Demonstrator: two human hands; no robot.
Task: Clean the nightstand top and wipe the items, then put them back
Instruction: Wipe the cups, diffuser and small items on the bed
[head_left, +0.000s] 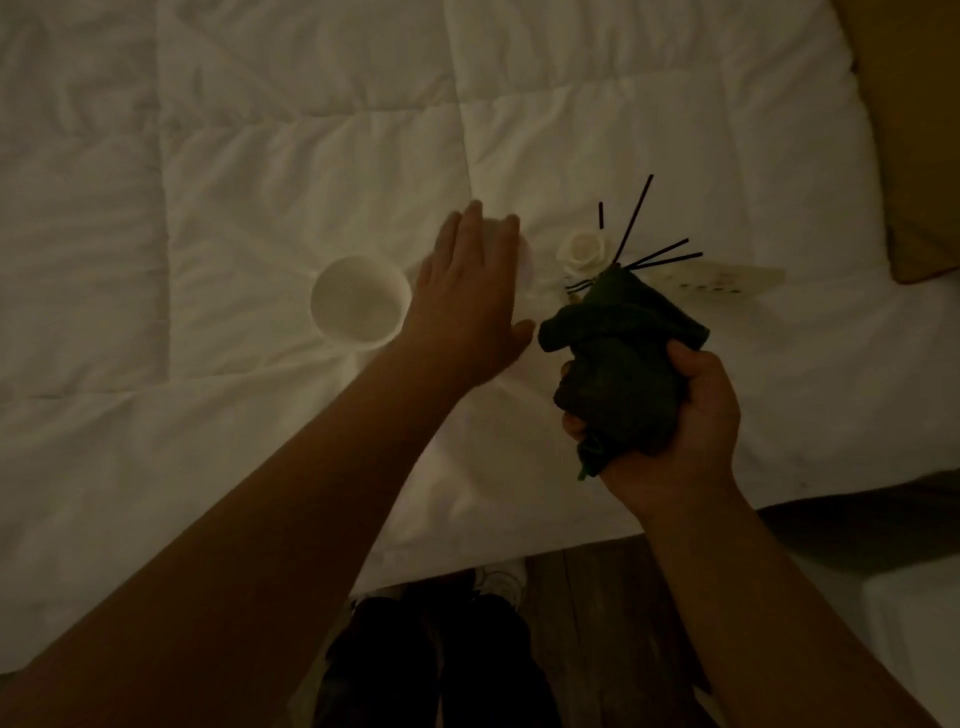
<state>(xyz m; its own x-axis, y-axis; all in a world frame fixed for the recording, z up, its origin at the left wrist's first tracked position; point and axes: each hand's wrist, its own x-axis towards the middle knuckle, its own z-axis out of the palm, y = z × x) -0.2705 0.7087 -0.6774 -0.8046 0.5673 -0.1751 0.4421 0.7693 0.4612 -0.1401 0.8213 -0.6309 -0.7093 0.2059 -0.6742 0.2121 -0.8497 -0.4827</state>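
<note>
A white cup (360, 301) stands upright on the white quilt (260, 156). Just right of it, my left hand (467, 296) reaches with straight fingers over a second pale round object (524, 270), mostly hidden under the fingers. A reed diffuser with dark sticks (644, 244) and a white rose (584, 252) sits beyond my right hand. A small white card (727, 278) lies to the diffuser's right. My right hand (685, 415) grips a bunched dark green cloth (618, 358) above the bed.
The room is dim. A tan pillow (914, 130) lies at the right edge of the bed. Dark floor and my legs (441, 665) show below the bed's near edge. A pale surface (914, 623) shows at the lower right.
</note>
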